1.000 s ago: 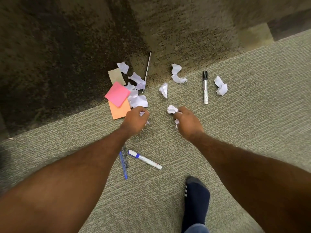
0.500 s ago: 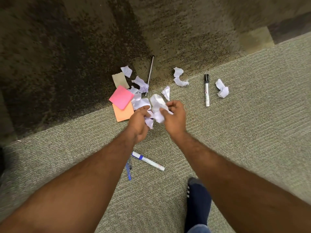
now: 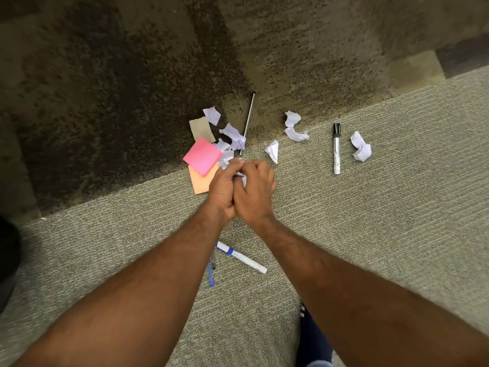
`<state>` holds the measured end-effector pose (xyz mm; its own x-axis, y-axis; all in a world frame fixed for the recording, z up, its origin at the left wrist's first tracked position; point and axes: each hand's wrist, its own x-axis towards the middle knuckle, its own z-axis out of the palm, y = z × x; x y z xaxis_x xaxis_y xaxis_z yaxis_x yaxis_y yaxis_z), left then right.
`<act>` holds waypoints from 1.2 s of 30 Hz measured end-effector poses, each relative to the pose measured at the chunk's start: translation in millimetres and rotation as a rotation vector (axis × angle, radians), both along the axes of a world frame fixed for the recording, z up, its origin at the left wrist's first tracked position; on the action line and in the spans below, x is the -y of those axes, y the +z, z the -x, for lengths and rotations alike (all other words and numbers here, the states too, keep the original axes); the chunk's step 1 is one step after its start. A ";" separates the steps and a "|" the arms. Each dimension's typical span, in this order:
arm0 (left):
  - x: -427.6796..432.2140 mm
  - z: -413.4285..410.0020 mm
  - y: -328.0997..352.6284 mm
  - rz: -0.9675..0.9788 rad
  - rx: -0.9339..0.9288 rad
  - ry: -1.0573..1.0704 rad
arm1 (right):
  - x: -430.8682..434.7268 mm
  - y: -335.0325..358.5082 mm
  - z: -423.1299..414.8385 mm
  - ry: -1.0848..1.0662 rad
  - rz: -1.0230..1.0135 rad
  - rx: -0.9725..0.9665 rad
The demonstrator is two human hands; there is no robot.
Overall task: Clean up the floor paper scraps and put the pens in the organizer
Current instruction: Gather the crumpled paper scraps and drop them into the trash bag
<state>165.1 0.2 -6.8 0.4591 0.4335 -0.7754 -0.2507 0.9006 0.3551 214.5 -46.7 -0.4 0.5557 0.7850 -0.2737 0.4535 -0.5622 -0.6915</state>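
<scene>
The left hand (image 3: 221, 190) and right hand (image 3: 256, 193) are pressed together low over the carpet (image 3: 397, 234), fingers curled tight round a paper wad (image 3: 240, 176) that shows only as white slivers between them. The likely slip is spillage: a loose crumple can shed bits if one hand lets go to reach for more. Other white scraps (image 3: 272, 151) lie scattered beyond the hands. A pink sticky note (image 3: 202, 156) overlaps an orange sticky note (image 3: 198, 182) just beside the left hand, flat and easy to miss. The black marker (image 3: 336, 149), white marker (image 3: 242, 258), blue pen (image 3: 210, 275) and thin dark pen (image 3: 248, 120) lie on the floor, and the white marker could roll under the socked foot (image 3: 312, 337). No organizer is in view
</scene>
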 end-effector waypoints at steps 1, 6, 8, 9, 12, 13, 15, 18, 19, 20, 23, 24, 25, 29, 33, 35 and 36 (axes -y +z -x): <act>-2.5 3.6 -2.2 -0.007 -0.016 0.022 | -0.7 -1.6 -2.7 0.070 0.004 0.029; -29.0 31.2 -13.0 -0.015 -0.187 0.228 | -4.8 -2.3 -22.6 0.134 -0.071 -0.105; -37.5 46.1 -16.3 -0.012 -0.233 0.239 | -10.1 -4.9 -35.3 0.203 -0.002 -0.067; -40.7 52.4 -17.6 -0.010 -0.245 0.233 | -14.4 -7.2 -42.0 0.266 0.070 -0.004; -46.8 65.7 -20.8 -0.018 -0.229 0.249 | -35.3 -14.2 -52.9 0.523 0.281 0.256; -48.1 69.0 -21.8 -0.025 -0.219 0.251 | -44.2 -17.1 -53.4 0.597 0.330 0.322; -49.0 72.5 -23.5 -0.037 -0.208 0.243 | -61.8 -23.3 -52.1 0.687 0.407 0.398; -48.8 76.4 -25.3 -0.054 -0.212 0.229 | -79.0 -33.8 -43.8 0.750 0.508 0.473; -49.0 77.6 -25.1 -0.052 -0.213 0.235 | -81.0 -37.7 -40.9 0.758 0.533 0.489; -49.4 78.8 -24.8 -0.050 -0.211 0.243 | -81.4 -41.1 -38.3 0.760 0.553 0.497; -50.0 81.0 -23.9 -0.052 -0.203 0.246 | -76.9 -46.0 -36.7 0.748 0.544 0.484; -49.9 81.4 -24.0 -0.053 -0.202 0.245 | -74.8 -46.4 -37.3 0.740 0.508 0.469; -50.0 82.0 -23.9 -0.056 -0.201 0.245 | -73.0 -46.0 -38.2 0.722 0.460 0.445; -47.9 83.0 -22.1 -0.056 -0.220 0.235 | -65.1 -41.3 -39.4 0.669 0.364 0.401; -43.5 81.5 -15.6 -0.050 -0.237 0.225 | -55.6 -34.0 -44.7 0.563 0.347 0.370; -42.1 80.3 -11.2 -0.058 -0.236 0.214 | -49.8 -28.6 -49.7 0.482 0.335 0.299; -41.3 79.6 -8.5 -0.060 -0.235 0.209 | -46.3 -25.5 -52.2 0.444 0.325 0.271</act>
